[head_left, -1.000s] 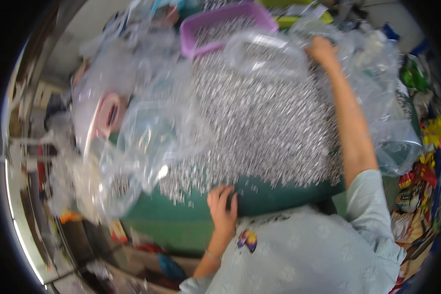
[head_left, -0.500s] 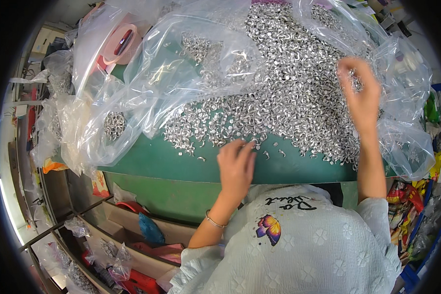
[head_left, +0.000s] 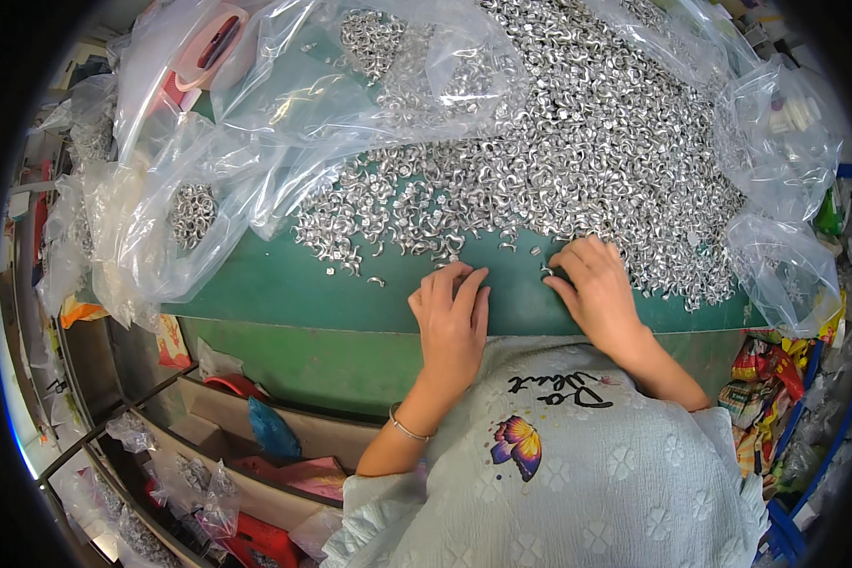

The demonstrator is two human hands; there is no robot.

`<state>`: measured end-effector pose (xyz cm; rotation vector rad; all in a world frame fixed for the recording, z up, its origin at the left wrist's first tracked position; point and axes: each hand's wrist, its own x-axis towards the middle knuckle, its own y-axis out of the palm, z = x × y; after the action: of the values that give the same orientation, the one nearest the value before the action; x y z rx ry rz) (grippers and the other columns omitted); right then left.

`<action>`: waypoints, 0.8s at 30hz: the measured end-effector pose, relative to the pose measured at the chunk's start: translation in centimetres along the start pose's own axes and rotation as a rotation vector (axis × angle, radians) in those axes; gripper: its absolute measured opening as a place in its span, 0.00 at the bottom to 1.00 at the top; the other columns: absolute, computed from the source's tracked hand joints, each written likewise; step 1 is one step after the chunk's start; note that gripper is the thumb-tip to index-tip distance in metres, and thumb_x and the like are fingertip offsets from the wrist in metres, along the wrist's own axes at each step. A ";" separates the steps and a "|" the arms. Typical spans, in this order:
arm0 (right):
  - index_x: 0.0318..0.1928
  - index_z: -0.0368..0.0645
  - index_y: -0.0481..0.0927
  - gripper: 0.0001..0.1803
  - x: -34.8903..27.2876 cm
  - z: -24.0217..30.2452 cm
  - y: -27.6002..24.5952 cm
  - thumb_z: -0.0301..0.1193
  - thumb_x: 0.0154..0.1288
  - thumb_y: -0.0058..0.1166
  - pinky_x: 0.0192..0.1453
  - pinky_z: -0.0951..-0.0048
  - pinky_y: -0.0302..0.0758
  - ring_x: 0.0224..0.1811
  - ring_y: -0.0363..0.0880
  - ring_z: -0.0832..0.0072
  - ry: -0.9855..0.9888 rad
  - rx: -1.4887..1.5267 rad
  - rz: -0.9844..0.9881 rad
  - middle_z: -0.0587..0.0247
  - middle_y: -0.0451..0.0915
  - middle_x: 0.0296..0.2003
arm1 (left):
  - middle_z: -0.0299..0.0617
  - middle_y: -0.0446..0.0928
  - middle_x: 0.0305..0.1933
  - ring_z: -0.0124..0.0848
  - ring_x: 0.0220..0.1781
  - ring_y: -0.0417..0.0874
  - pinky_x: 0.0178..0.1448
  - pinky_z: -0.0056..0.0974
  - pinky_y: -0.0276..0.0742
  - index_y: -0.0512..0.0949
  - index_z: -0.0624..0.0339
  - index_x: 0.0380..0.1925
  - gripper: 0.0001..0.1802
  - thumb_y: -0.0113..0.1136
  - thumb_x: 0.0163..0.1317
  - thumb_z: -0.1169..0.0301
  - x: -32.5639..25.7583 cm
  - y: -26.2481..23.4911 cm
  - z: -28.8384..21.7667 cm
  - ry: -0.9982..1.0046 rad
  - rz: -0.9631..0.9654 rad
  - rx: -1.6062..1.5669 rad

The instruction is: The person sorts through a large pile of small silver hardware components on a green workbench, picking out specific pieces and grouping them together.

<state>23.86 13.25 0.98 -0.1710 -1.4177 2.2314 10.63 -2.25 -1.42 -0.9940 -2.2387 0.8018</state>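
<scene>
1. Since half a second ago the right hand (head_left: 598, 289) has dropped from the far pile to the near edge, beside the left hand (head_left: 452, 317).
2. Both grips lie open, fingers flat, holding nothing.
3. The metal pieces (head_left: 577, 142), small, shiny and curled, heap just beyond the fingertips.
4. Crinkled clear plastic bags (head_left: 284, 123) flank the green tabletop (head_left: 303, 289); cluttered shelves sit below.

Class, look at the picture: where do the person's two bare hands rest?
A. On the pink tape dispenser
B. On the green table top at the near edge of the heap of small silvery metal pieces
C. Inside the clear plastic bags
B: the left hand and right hand lie flat on the green table top, fingertips at the near edge of the heap of small silvery metal pieces.
</scene>
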 end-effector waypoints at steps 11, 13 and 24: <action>0.36 0.42 0.80 0.07 3.0 0.3 2.2 0.27 0.56 0.62 0.42 0.66 0.64 0.41 0.71 0.66 -0.149 0.091 -0.130 0.64 0.75 0.35 | 0.45 0.73 0.49 0.41 0.50 0.73 0.52 0.42 0.64 0.76 0.60 0.52 0.22 0.67 0.55 0.78 -1.4 0.5 -1.7 -0.076 0.061 -0.037; 0.36 0.42 0.80 0.07 3.8 0.7 3.0 0.28 0.56 0.61 0.42 0.67 0.64 0.41 0.70 0.66 -0.198 -0.045 -0.092 0.65 0.74 0.35 | 0.45 0.73 0.48 0.41 0.49 0.73 0.52 0.42 0.64 0.77 0.60 0.50 0.21 0.67 0.55 0.77 -1.1 1.0 -1.3 -0.106 0.040 0.005; 0.39 0.39 0.81 0.09 2.8 0.4 2.0 0.23 0.56 0.63 0.45 0.65 0.65 0.41 0.71 0.64 -0.112 0.187 -0.186 0.63 0.76 0.37 | 0.45 0.73 0.47 0.43 0.46 0.73 0.51 0.44 0.70 0.78 0.62 0.47 0.19 0.67 0.53 0.78 -0.8 0.7 -1.4 0.012 0.142 -0.093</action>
<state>20.59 13.53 -0.22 0.1451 -1.2161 2.2306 12.36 -2.12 -1.19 -1.2094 -2.2321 0.7555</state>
